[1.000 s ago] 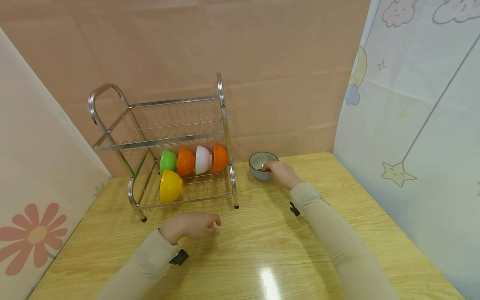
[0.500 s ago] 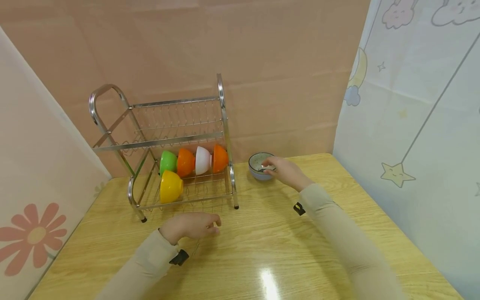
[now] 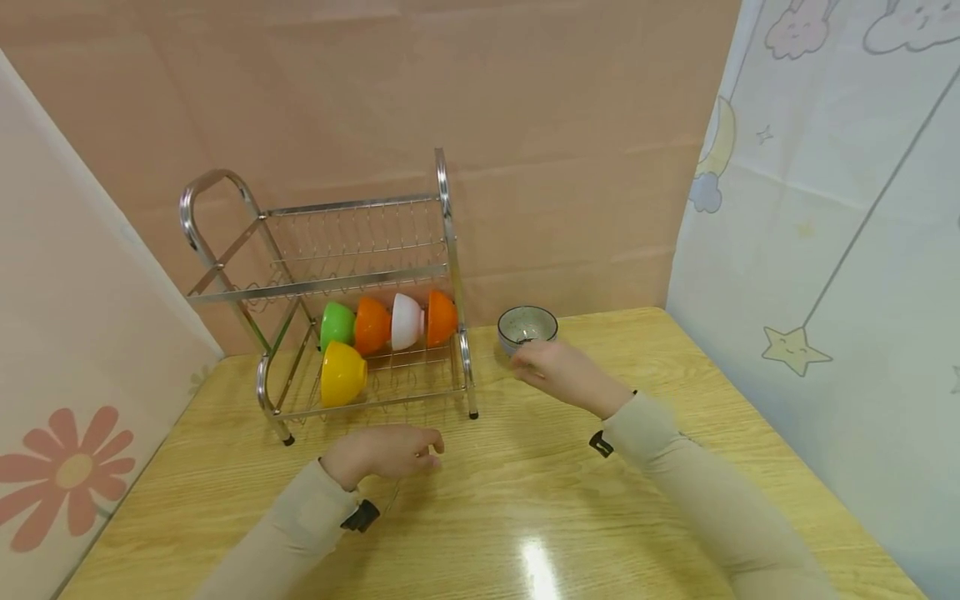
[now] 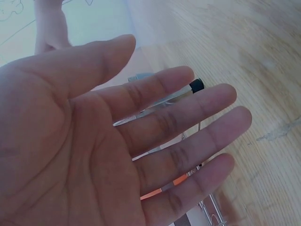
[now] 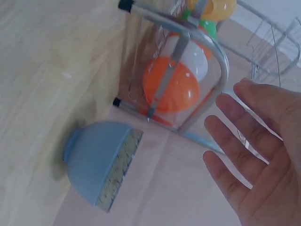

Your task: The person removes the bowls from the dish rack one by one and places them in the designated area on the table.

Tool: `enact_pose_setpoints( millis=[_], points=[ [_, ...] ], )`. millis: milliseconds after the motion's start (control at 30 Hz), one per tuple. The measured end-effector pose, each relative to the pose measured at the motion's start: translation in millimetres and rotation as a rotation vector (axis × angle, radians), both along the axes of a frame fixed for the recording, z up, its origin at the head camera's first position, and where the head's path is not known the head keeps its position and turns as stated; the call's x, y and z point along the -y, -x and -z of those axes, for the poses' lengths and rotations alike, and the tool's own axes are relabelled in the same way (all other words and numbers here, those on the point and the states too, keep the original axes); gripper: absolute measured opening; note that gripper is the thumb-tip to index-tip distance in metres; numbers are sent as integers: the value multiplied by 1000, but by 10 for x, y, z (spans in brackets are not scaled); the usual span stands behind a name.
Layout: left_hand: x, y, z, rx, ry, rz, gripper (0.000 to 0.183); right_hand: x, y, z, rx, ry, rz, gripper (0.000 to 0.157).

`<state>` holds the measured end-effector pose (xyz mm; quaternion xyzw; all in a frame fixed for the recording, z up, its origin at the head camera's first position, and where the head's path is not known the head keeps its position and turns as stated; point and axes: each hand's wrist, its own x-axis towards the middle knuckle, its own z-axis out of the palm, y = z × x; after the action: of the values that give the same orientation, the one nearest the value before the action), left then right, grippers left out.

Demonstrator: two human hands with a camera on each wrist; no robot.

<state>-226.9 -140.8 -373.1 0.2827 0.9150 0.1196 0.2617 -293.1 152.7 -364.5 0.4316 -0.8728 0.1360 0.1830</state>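
Observation:
A small bowl (image 3: 527, 318) stands upright at the back of the table, right of the rack, with a dark rim and speckled inside. Its blue-grey outside (image 5: 96, 157) faces the right wrist view. My right hand (image 3: 566, 373) hovers just in front of the bowl, covering part of its near side in the head view. In its wrist view the right hand (image 5: 258, 150) has loosely extended fingers, apart from the bowl, and holds nothing. My left hand (image 3: 384, 452) is in front of the rack; the left wrist view shows its bare palm (image 4: 89, 155) and spread fingers.
A two-tier metal dish rack (image 3: 337, 282) stands at the left. On its lower tier, green (image 3: 337, 324), orange (image 3: 372, 325), white (image 3: 406, 322) and second orange (image 3: 442, 317) bowls lie tipped in a row, with a yellow bowl (image 3: 342, 375) in front. Walls border the table (image 3: 480, 500).
My right hand has let go of the bowl's rim and drawn back toward me, lower in the head view. The bowl stays in place, and my left hand has not moved.

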Motion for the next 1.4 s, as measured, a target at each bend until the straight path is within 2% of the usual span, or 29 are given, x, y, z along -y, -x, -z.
enact_pose_setpoints(
  millis=[300,467,700,833,967,1100,1233,1333,1400],
  points=[
    [-5,-1,11,-14,9,8,29,104,-135,246,78,-95,-34,16],
    [-3,-1,6,-12,-2,10,31,70,-165,291,136,-145,-45,12],
    [-9,-3,0,-23,11,22,30,23,-147,358,295,-246,-25,10],
    [-14,-5,-4,-24,17,27,29,30,-151,385,329,-274,-27,11],
    [3,-17,-13,-6,-7,3,30,40,-160,387,347,-281,-24,11],
    [66,-6,-51,-21,-51,-46,30,45,-158,382,347,-276,-21,12],
    [175,57,-142,-153,-107,-95,28,41,-152,374,336,-268,-15,12],
    [277,114,-222,-322,-144,-158,25,42,-147,380,329,-269,-18,11],
    [351,152,-258,-457,-177,-227,23,48,-148,386,332,-273,-20,12]
  ],
)
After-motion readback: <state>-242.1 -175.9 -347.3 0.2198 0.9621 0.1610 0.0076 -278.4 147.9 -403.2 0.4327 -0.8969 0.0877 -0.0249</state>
